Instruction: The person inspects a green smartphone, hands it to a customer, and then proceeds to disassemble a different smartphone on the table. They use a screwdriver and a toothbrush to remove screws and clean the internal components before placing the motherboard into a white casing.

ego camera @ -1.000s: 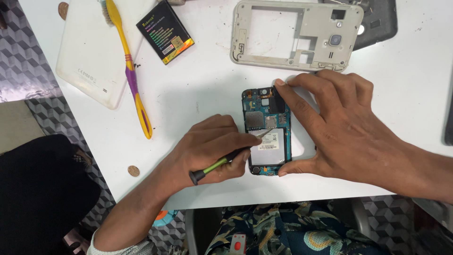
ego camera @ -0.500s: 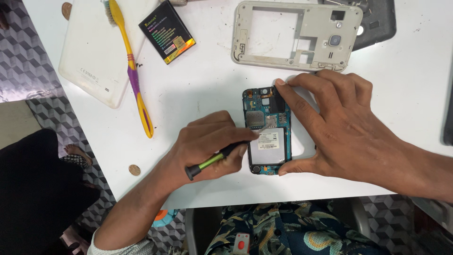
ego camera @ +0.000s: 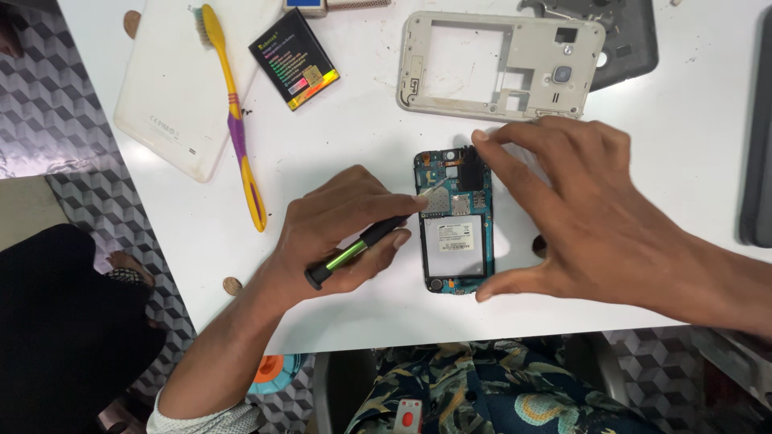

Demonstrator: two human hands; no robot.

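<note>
An opened phone (ego camera: 455,221) lies on the white table (ego camera: 354,145), its blue circuit board and silver battery showing. My left hand (ego camera: 342,229) grips a small green and black screwdriver (ego camera: 354,251), whose tip points at the board's upper left part. My right hand (ego camera: 583,213) steadies the phone, with a fingertip at its top edge and the thumb at its bottom right corner.
A beige phone mid-frame (ego camera: 498,66) lies behind the phone, with a dark grey back cover (ego camera: 631,48) beside it. A black battery (ego camera: 293,60), a yellow and purple toothbrush (ego camera: 237,120) and a white tablet (ego camera: 173,96) lie at the left. A dark case (ego camera: 760,137) is at the right edge.
My left hand has shifted the screwdriver tip upward along the board, from beside the battery toward the upper left. My right hand keeps its hold on the phone.
</note>
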